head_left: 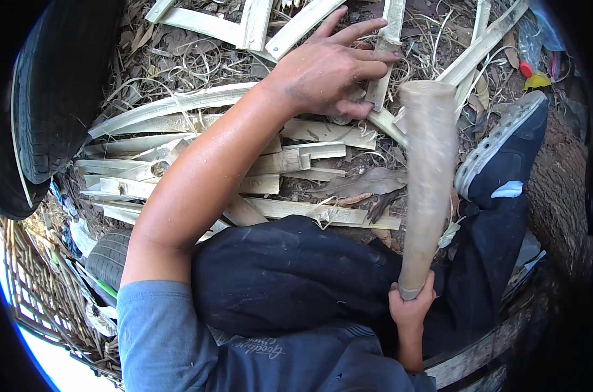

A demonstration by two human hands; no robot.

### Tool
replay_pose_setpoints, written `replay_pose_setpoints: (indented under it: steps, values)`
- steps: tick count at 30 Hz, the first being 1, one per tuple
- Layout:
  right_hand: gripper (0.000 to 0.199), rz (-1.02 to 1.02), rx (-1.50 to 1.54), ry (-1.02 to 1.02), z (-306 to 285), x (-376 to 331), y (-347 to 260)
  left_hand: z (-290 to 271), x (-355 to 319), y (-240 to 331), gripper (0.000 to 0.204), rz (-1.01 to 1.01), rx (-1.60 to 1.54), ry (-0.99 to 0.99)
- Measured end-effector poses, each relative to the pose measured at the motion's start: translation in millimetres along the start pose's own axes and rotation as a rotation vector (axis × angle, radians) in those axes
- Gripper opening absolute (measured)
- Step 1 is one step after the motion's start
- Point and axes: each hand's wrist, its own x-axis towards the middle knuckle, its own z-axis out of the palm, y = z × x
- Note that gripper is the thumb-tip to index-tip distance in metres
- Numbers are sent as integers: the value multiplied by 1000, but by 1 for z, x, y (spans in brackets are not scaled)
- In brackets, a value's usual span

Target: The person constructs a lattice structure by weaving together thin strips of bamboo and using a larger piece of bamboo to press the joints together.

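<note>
My right hand is closed around the narrow end of a wooden club, smooth and pale brown. The club points away from me, its thick end blurred beside my left hand. My left hand is spread over a frame of split bamboo strips, with nothing visibly gripped. Its thumb rests by a strip joint where a small nail head shows. Other crossed strips at the far side are nailed at their ends. Under my left forearm lies a loose pile of split bamboo pieces.
A black tire stands at the left, another tire behind it. My shoe is on the right, beside a tree trunk. Dry leaves and shavings cover the ground. Plastic litter lies far right, a pole stack lower left.
</note>
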Motion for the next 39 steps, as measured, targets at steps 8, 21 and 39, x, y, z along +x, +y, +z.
replay_pose_setpoints:
  steps: [8,21,39]
  values:
    - [43,-11,-109,-1,-1,0,2,5,-4,3,59,-28,-11,0]
    - [46,-92,0,73,-5,-12,6,6,-4,-1,57,-27,21,-11]
    - [40,-53,0,64,-6,-3,1,3,-2,1,53,-79,18,-31]
